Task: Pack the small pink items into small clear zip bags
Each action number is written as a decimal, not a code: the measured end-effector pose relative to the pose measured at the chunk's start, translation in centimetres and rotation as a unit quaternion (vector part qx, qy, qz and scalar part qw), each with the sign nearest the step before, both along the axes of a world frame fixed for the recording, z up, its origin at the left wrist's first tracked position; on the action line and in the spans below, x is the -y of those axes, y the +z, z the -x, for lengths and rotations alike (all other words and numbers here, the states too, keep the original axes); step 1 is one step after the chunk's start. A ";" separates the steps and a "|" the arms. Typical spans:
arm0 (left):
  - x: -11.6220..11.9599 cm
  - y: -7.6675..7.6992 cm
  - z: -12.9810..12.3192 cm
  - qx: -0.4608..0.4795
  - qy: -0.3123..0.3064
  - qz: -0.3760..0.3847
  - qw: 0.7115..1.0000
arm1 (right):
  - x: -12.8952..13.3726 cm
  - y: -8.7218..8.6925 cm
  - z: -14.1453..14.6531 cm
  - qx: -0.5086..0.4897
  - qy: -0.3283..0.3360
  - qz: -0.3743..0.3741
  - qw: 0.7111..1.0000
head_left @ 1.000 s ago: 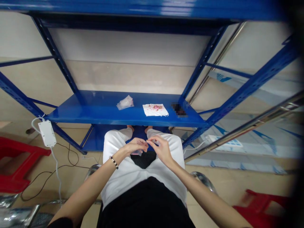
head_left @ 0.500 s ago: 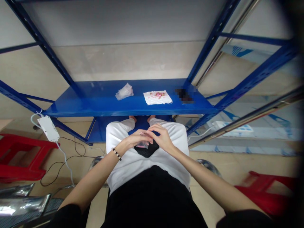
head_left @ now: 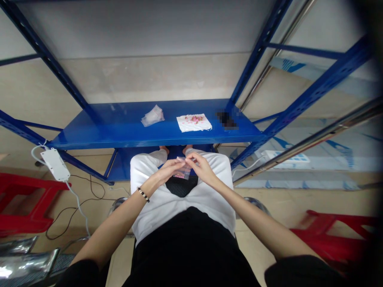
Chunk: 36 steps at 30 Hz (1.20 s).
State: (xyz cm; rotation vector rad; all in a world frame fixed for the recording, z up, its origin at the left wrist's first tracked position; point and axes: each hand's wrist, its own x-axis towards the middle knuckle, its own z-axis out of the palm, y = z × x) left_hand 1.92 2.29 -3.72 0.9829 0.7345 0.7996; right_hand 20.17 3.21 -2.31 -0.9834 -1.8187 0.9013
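Between my hands, above my lap, hangs a small clear plastic bag [head_left: 186, 173] with small pink pieces inside. My left hand [head_left: 170, 169] pinches its upper left edge, and my right hand [head_left: 200, 165] pinches its top right corner, the fingertips of both nearly meeting. On the blue shelf [head_left: 119, 127] in front of me, a white cloth or paper sheet [head_left: 191, 126] bears a heap of small pink pieces [head_left: 196, 118]. Left of it lies a loose stack of clear plastic bags [head_left: 153, 116].
A dark, blurred-out object [head_left: 227, 120] lies at the shelf's right end. A white power strip [head_left: 55, 164] hangs by the left post, its cables trailing on the floor. Red stools [head_left: 26, 203] stand at left and right. A metal rail [head_left: 299, 149] slants along the right.
My hands have drawn slightly apart and the bag has come up into clearer view, now hanging from my fingertips. The whole view has shifted a little.
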 end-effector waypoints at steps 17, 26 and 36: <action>-0.6 -0.4 -0.5 -0.110 0.141 -0.129 0.976 | -1.7 -0.9 -1.0 -0.134 -0.011 0.138 0.981; -0.4 0.1 -0.2 -0.101 0.224 -0.136 0.960 | -0.5 -1.3 -0.7 -0.174 -0.022 0.250 0.952; 0.2 0.5 -0.4 -0.086 0.223 -0.130 0.962 | 0.1 -1.3 -0.5 -0.254 -0.025 0.275 0.927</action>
